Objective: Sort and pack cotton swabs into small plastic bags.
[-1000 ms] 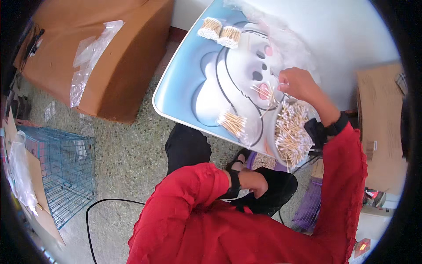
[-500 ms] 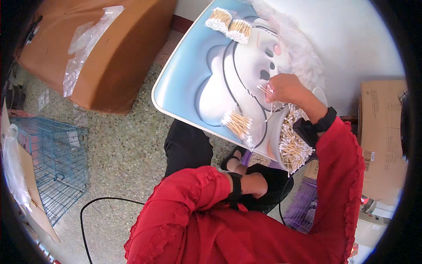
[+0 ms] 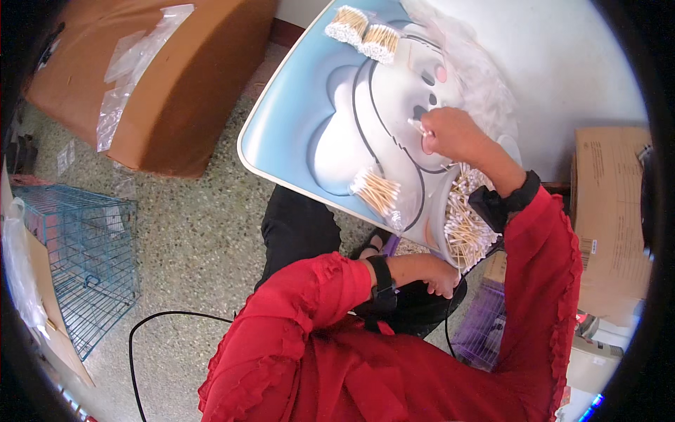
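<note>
Over the patterned tabletop point(image 3: 281, 126), my right hand point(image 3: 450, 133) is closed on a few cotton swabs point(image 3: 416, 126), whose white tips poke out past the fingers. Below that wrist stands a whitish tub point(image 3: 439, 228) heaped with loose cotton swabs point(image 3: 467, 228). My left hand point(image 3: 437, 274) is at the tub's near edge, fingers curled inward; what they pinch, if anything, is hidden. Left of the tub lies a bundle of cotton swabs point(image 3: 377, 191), with clear plastic at its lower end. Two more swab bundles point(image 3: 346, 25) point(image 3: 380, 43) lie side by side at the far edge.
A heap of clear plastic bags point(image 3: 471, 70) covers the table's far right. Brown-covered furniture point(image 3: 183, 91) stands at far left, above a blue wire cage point(image 3: 95, 260). A cardboard box point(image 3: 612, 218) stands at right, and a purple wire basket point(image 3: 481, 327) below the table. A black cable point(image 3: 133, 337) crosses the floor.
My left hand has moved forward and right from over my lap to the tub's near edge. My right hand, still holding swabs, has shifted slightly away from me.
</note>
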Demonstrator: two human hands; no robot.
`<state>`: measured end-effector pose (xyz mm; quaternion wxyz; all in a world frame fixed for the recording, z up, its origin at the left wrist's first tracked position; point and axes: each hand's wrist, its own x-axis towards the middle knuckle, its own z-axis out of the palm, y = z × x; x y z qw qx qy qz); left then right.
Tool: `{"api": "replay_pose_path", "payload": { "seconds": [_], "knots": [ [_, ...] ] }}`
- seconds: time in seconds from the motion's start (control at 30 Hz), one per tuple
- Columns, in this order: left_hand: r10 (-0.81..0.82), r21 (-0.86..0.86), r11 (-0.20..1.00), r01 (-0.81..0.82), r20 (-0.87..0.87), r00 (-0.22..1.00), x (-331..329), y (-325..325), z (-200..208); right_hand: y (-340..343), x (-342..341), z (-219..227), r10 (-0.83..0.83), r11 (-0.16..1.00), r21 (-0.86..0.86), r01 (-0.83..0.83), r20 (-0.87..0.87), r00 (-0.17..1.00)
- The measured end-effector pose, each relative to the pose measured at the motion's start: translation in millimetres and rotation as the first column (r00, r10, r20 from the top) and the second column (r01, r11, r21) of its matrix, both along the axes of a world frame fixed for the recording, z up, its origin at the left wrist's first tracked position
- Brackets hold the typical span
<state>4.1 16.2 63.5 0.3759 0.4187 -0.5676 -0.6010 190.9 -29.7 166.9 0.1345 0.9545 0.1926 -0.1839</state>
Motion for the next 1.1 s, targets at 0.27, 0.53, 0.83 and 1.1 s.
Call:
{"api": "replay_pose_path", "payload": {
  "seconds": [0.27, 0.53, 0.83, 1.1],
  "knots": [
    [-0.080, 0.007, 0.997, 0.080, 0.057, 0.995, 4.6, 0.0, 1.9, -2.7, -14.3, 107.2, -0.230, 0.912, 0.393, 0.119, 0.251, 0.940],
    [-0.037, 0.005, 0.999, 0.036, 0.044, 0.998, 2.7, -5.5, -1.0, -15.7, -88.0, 115.8, -0.150, 0.987, -0.042, 0.152, 0.040, 0.988],
    [0.176, -0.209, 0.964, -0.166, 0.031, 0.984, -2.7, -17.3, -9.4, 22.3, -89.4, 87.9, 0.085, 0.983, 0.133, -0.123, 0.261, 0.962],
    [0.133, -0.104, 0.987, -0.123, 0.089, 0.987, -2.1, -25.3, -7.0, 29.4, -43.1, 34.9, 0.129, 0.985, -0.113, -0.130, -0.015, 0.992]
  ]
}}
